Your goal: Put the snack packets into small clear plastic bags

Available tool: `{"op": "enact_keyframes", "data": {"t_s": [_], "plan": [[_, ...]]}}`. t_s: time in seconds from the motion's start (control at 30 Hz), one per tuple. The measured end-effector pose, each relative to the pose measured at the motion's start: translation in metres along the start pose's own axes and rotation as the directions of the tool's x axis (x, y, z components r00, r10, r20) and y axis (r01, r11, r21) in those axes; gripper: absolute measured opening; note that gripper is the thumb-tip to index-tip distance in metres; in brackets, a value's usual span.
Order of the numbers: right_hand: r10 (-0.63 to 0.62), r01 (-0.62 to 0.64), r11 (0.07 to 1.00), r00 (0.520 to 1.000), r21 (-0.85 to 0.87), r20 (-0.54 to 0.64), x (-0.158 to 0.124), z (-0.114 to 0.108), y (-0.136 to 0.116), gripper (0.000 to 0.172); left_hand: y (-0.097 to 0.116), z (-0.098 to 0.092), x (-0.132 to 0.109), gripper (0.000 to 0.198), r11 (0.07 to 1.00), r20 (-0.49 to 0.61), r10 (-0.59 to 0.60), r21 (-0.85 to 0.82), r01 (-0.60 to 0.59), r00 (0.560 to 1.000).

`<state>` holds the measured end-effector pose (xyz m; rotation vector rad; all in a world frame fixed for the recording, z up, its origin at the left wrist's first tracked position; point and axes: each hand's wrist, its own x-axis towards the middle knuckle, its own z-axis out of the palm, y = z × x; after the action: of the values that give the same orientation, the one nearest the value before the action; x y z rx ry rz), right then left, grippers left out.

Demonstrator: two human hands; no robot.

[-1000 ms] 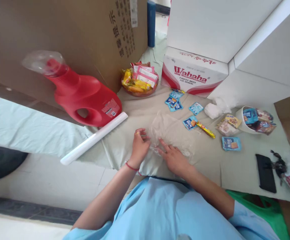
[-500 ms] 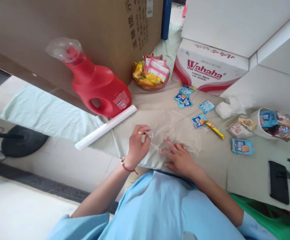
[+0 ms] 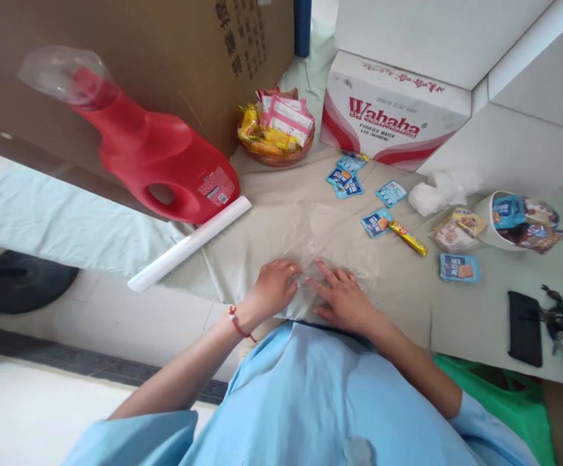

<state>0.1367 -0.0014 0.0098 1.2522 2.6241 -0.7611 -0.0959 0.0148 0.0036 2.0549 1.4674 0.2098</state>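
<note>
- The left hand (image 3: 275, 283) is lying lower and flatter now; half a second ago it was standing more upright, its fingertips lifting an edge of the clear plastic film (image 3: 334, 244).
- Its fingers are curling inward at the film's near left edge, thumb close to them; the film is so transparent here that I cannot tell whether they are still pinching it.
- The right hand (image 3: 342, 298) is keeping its place, pressing palm-down with fingers spread wide, touching the film without gripping anything.
- The film is lying crumpled on the cloth-covered table (image 3: 402, 317), in front of the person's body and reaching beyond both hands.
- With the left hand down, both hands are now working low, side by side and apart, along the film's near edge, which appears to be a pressing or feeling step rather than a lifting one.
- Around them nothing is shifting: the white roll (image 3: 191, 243) is resting to the left, and the blue packets (image 3: 376, 222) and yellow stick pack (image 3: 408, 238) are lying beyond the right hand.
</note>
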Motion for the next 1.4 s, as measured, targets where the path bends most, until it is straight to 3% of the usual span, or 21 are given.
{"op": "enact_keyframes", "data": {"t_s": [0.13, 0.27, 0.37, 0.47, 0.53, 0.6, 0.73, 0.9, 1.07, 1.3, 1.4], "plan": [[0.015, -0.015, 0.989, 1.000, 0.147, -0.001, -0.004, -0.002, 0.013, 0.085, -0.035, 0.000, -0.022, 0.043, 0.984, 0.052, 0.173, -0.051, -0.170, 0.984], [-0.053, 0.055, 0.981, 0.998, 0.185, -0.018, -0.011, 0.005, 0.024, 0.062, -0.062, -0.009, -0.036, 0.039, 0.955, 0.081, 0.282, -0.116, -0.272, 0.956], [-0.079, 0.083, 0.985, 0.996, 0.153, -0.029, -0.017, 0.012, 0.023, 0.056, -0.077, -0.023, -0.042, 0.034, 0.944, 0.098, 0.301, -0.174, -0.281, 0.949], [-0.081, 0.085, 0.989, 0.996, 0.124, -0.036, -0.022, 0.019, 0.016, 0.060, -0.072, -0.035, -0.040, 0.034, 0.970, 0.073, 0.175, -0.185, -0.159, 0.982], [-0.086, 0.091, 0.989, 0.995, 0.118, -0.048, -0.024, 0.021, 0.010, 0.061, -0.055, -0.036, -0.033, 0.041, 0.992, 0.015, -0.006, -0.124, 0.008, 1.000], [-0.101, 0.113, 0.984, 0.991, 0.141, -0.091, -0.026, 0.022, 0.008, 0.061, -0.032, -0.030, -0.022, 0.046, 0.989, -0.062, -0.150, 0.005, 0.151, 0.987], [-0.040, 0.105, 0.965, 0.965, 0.242, -0.260, -0.033, 0.028, 0.023, 0.057, -0.003, -0.002, -0.010, 0.036, 0.970, -0.136, -0.054, 0.230, 0.084, 0.989], [0.108, -0.054, 0.984, 0.939, 0.170, -0.326, -0.049, 0.042, 0.059, 0.056, -0.025, 0.026, -0.025, 0.054, 0.971, -0.115, 0.023, 0.238, 0.005, 0.993], [0.090, -0.036, 0.987, 0.931, 0.157, -0.354, -0.056, 0.043, 0.080, 0.055, -0.055, 0.023, -0.040, 0.054, 0.965, -0.045, 0.113, 0.244, -0.098, 0.993], [0.098, -0.029, 0.986, 0.901, 0.165, -0.423, -0.047, 0.026, 0.115, 0.046, -0.081, 0.013, -0.047, 0.051, 0.942, 0.051, 0.210, 0.258, -0.216, 0.976], [0.132, -0.055, 0.985, 0.848, 0.163, -0.513, -0.055, 0.019, 0.109, 0.042, -0.083, 0.012, -0.050, 0.052, 0.943, 0.053, 0.217, 0.248, -0.223, 0.975]]}}
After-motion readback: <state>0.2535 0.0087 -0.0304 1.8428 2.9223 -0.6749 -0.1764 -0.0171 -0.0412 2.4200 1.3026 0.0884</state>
